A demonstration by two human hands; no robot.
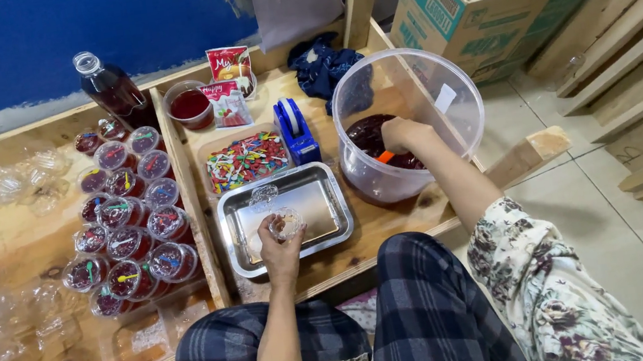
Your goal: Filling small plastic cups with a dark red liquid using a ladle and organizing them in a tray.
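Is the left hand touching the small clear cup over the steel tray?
Touching. The head view shows the left hand with its fingers wrapped around the small clear cup, holding it above the steel tray.

Floral cream sleeves — dark leaf print, navy plaid trousers, 2 bare forearms

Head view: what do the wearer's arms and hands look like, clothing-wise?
Both hands are bare: no gloves, and no rings or watch that I can make out. The left hand and right hand lead to bare forearms. Cream sleeves with a dark floral print are pushed up toward the elbows.
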